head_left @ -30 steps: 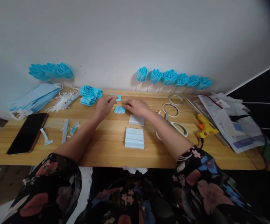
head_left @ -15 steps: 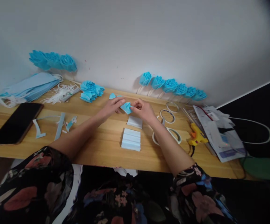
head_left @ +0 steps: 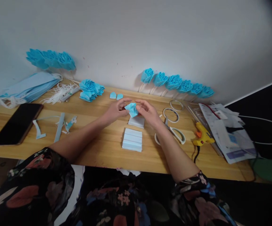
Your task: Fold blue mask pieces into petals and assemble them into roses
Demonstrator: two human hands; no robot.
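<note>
Between my two hands is a small blue flower [head_left: 132, 110] of folded petals, held above the table. My left hand [head_left: 117, 110] grips its left side with thumb and fingers. On the right edge, the thumb and fingers of my right hand [head_left: 147, 112] close on it as well. Just below lies a white folded piece [head_left: 136, 122], partly covered by the flower. Nearer to me is a stack of pale pleated pieces [head_left: 132, 140]. Behind my left hand, two blue cut petals [head_left: 116, 95] lie side by side.
Finished blue flowers [head_left: 173, 82] lean along the wall; others [head_left: 90, 90] lie left of centre. Face masks [head_left: 29, 86], a phone [head_left: 18, 124] and scraps [head_left: 60, 127] are at left. At right are scissors [head_left: 178, 135], tape rolls [head_left: 171, 115], a yellow glue gun [head_left: 203, 134] and papers [head_left: 227, 133].
My left hand has moved right and taken hold of the flower. The flower has turned and shifted slightly right. The two cut petals behind the left hand now show fully.
</note>
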